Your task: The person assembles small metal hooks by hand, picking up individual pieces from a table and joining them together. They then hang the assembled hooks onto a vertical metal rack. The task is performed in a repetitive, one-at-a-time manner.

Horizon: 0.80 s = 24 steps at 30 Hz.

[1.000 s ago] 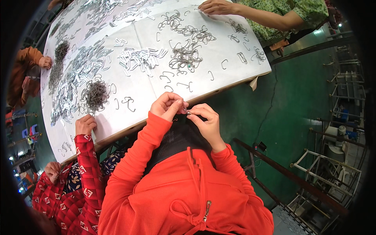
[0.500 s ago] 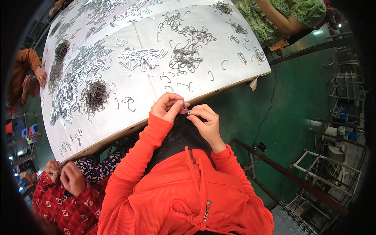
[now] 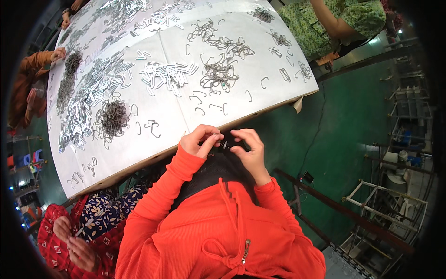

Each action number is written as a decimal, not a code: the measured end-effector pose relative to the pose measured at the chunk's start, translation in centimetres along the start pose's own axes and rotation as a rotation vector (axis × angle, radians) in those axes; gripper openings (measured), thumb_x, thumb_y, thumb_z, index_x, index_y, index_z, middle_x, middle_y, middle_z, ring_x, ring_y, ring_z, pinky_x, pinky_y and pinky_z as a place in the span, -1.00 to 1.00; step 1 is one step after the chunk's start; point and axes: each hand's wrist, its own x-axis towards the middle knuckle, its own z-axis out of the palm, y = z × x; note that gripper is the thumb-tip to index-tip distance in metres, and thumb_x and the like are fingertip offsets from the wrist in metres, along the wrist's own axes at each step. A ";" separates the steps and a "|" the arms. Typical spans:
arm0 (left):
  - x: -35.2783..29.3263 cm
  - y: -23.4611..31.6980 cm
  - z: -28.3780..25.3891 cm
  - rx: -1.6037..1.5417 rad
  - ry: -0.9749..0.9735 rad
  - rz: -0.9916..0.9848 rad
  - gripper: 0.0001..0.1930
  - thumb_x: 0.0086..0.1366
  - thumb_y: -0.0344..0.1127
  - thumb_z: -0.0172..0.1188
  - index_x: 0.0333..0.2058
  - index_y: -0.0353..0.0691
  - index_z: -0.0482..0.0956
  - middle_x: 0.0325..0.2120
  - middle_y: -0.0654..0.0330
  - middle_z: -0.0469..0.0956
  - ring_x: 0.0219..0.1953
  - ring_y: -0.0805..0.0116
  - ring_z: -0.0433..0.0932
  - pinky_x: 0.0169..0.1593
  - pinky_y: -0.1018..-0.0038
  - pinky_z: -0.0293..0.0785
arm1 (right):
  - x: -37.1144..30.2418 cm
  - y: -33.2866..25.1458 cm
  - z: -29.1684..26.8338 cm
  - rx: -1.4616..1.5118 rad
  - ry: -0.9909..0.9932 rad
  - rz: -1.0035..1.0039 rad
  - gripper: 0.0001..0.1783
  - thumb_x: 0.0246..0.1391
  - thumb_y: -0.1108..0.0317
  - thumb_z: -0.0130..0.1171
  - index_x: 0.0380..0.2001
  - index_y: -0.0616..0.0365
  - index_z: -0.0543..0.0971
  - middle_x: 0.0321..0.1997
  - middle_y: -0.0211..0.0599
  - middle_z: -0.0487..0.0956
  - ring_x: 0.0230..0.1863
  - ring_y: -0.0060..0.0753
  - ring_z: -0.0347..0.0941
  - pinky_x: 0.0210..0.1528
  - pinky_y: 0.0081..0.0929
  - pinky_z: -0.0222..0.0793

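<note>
My left hand (image 3: pixel 200 140) is just off the table's near edge, its thumb and index finger pinched on a small shiny metal piece (image 3: pixel 224 144). Too little of that piece shows to tell its exact kind. Just to the right, my right hand (image 3: pixel 252 149) is held with thumb and fingers apart and nothing visible between them. Beyond my hands, loose bent wire hooks (image 3: pixel 198 98) lie on the white-covered table (image 3: pixel 176 114). Farther back is a tangled heap of wire hooks (image 3: pixel 218 73), with a pile of white strip-like pieces (image 3: pixel 167 74) to its left.
More pale strips (image 3: pixel 95 83) and a dark hook pile (image 3: pixel 114 117) cover the table's left part. A co-worker in patterned red (image 3: pixel 79 242) sits at my left. Other people's arms reach in at the far left (image 3: pixel 39 60) and far right (image 3: pixel 332 21). Metal frames (image 3: pixel 381 200) stand at right.
My right hand has drawn back from the small metal piece and its fingers have parted. My left hand has dropped slightly toward me, still pinching. The red-clad co-worker's hands have moved lower.
</note>
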 end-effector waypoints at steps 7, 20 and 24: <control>0.3 -1.4 -0.2 0.138 -0.009 0.040 -0.86 0.20 -0.49 0.15 -0.24 -0.28 0.51 -0.43 0.19 0.63 -0.43 0.51 0.60 -0.36 0.64 0.50 | 9.6 0.7 0.6 -0.289 0.093 -0.090 -0.85 -0.12 0.45 0.28 -0.39 0.16 0.58 -0.42 -0.30 0.51 -0.45 -0.32 0.44 -0.40 -0.44 0.38; 0.2 -1.3 -0.7 0.200 -0.069 0.020 -0.84 0.22 -0.51 0.12 -0.20 -0.31 0.49 -0.40 0.15 0.62 -0.38 0.51 0.59 -0.31 0.64 0.49 | 14.3 3.6 2.6 -0.481 0.000 0.041 -0.87 -0.12 0.36 0.26 -0.53 0.19 0.60 -0.48 -0.21 0.50 -0.49 -0.26 0.45 -0.38 -0.37 0.37; 0.3 -1.1 -0.3 0.200 -0.086 0.000 -0.85 0.22 -0.50 0.12 -0.21 -0.33 0.49 -0.39 0.16 0.62 -0.38 0.50 0.59 -0.31 0.63 0.49 | 14.5 3.4 3.7 -0.560 -0.073 0.023 -0.86 -0.13 0.34 0.27 -0.53 0.19 0.60 -0.49 -0.23 0.50 -0.49 -0.29 0.45 -0.37 -0.38 0.37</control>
